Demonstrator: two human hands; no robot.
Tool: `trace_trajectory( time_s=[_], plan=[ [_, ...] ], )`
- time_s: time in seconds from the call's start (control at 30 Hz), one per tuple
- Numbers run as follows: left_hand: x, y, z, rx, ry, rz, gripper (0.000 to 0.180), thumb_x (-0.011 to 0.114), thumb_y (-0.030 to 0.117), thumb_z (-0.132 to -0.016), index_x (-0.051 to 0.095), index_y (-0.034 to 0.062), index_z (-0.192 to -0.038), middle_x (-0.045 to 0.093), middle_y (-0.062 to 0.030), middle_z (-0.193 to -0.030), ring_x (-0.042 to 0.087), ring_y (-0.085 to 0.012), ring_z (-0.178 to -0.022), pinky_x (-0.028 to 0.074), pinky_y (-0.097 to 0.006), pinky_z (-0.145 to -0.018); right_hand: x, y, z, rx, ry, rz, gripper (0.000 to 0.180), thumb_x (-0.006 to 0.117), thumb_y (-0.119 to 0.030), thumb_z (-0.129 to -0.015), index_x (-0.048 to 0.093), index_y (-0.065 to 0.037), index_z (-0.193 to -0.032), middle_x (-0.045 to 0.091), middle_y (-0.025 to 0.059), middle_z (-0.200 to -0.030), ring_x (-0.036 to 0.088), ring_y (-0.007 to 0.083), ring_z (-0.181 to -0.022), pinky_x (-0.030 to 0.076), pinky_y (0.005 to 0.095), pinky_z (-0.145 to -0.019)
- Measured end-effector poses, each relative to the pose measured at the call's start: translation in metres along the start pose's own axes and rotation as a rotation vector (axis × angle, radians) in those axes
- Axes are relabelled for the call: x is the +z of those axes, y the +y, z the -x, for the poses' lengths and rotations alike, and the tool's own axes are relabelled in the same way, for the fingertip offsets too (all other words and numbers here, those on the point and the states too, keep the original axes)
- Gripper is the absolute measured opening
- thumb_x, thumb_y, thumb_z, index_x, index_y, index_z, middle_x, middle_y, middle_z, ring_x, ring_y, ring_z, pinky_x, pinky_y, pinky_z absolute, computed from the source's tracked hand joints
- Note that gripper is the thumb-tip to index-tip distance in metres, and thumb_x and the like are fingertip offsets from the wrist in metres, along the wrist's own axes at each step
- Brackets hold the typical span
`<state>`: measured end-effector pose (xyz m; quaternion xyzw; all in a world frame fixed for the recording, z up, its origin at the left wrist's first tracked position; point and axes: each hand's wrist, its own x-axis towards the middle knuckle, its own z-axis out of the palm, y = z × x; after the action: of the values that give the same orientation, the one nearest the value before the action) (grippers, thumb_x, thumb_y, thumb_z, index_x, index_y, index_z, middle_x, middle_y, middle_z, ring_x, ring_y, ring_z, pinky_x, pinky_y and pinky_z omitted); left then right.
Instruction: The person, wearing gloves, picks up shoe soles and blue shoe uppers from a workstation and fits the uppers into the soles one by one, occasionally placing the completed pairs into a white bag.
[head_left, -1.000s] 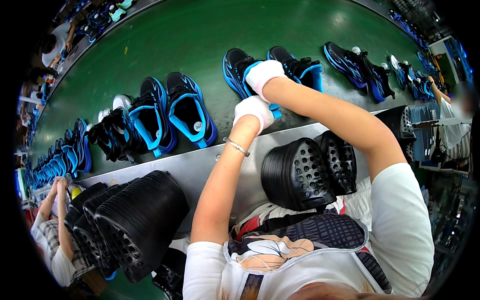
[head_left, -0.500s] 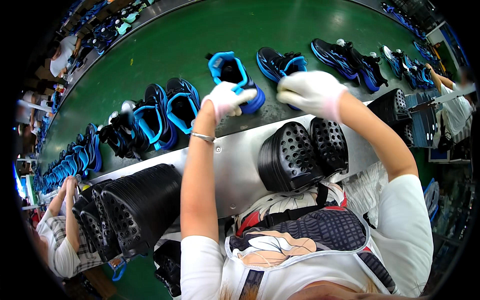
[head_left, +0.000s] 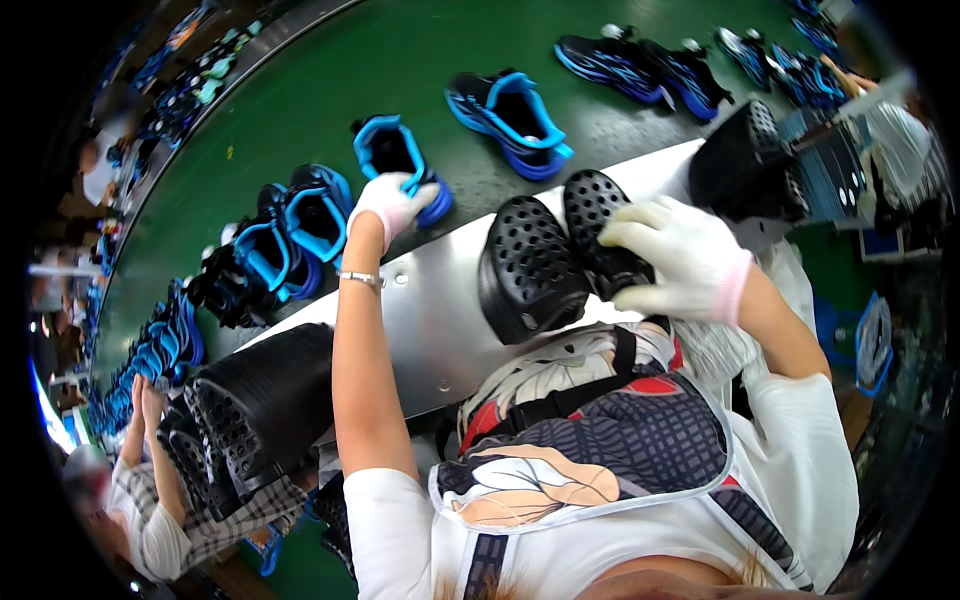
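Note:
My left hand (head_left: 395,207), in a white glove with a pink cuff, grips the near side of a black and blue sneaker (head_left: 388,150) on the green work surface. The sneaker's bright blue collar faces up. My right hand (head_left: 680,258), gloved the same way, has its fingers apart around the right one of two stacks of black insole-shaped pieces dotted with round holes. Its fingertips reach the right stack (head_left: 595,205); the left stack (head_left: 528,260) stands beside it. Whether a piece is pinched there is not visible. Another sneaker (head_left: 505,115) rests beyond, between my hands.
More sneakers (head_left: 318,215) line the green conveyor (head_left: 300,90) to the left, and others (head_left: 640,70) to the far right. Larger black stacks (head_left: 265,385) stand at my left on the metal ledge (head_left: 425,300). Another person's hands (head_left: 145,395) work at far left.
My right hand has come away from the farther sneaker, back to the black stacks. My left hand stays at its sneaker. The whole view has shifted, so things sit more to the left.

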<state>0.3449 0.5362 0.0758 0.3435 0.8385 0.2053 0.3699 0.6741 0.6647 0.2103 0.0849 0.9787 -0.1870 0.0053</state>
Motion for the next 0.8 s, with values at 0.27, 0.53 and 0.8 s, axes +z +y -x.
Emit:
trace_trajectory(
  time_s=[0.27,0.53,0.8],
  plan=[
    [0.041,0.003,0.041,0.229,0.473,-0.265,0.049,0.066,0.032,-0.085,0.058,0.0089,-0.128,0.056,-0.0148,-0.126,0.062,-0.0341,-0.102,0.052,-0.040,-0.085,0.019,0.020,0.009,-0.066,0.112,0.045,0.043,0.078,-0.029,-0.067,0.061,-0.006,-0.100,0.063,0.0093,-0.101,0.062,0.0293,-0.093,0.052,0.0394,-0.077],
    [0.041,0.042,0.067,0.421,0.644,-0.073,0.041,0.070,0.025,-0.085,0.064,0.0046,-0.120,0.061,-0.0107,-0.115,0.062,-0.0153,-0.079,0.053,-0.028,-0.073,0.010,0.018,0.011,-0.055,0.108,0.037,0.037,0.075,-0.029,-0.071,0.060,-0.005,-0.094,0.061,0.0104,-0.093,0.061,0.0297,-0.091,0.052,0.0393,-0.077],
    [0.037,0.080,0.085,0.540,0.299,0.613,0.044,0.065,0.022,-0.091,0.058,-0.0018,-0.128,0.061,-0.0132,-0.120,0.062,-0.0178,-0.102,0.051,-0.028,-0.086,-0.033,0.002,-0.004,-0.256,0.387,-0.007,0.041,0.080,-0.024,-0.065,0.061,-0.005,-0.097,0.063,0.0094,-0.096,0.063,0.0284,-0.090,0.054,0.0363,-0.076]
  ],
)
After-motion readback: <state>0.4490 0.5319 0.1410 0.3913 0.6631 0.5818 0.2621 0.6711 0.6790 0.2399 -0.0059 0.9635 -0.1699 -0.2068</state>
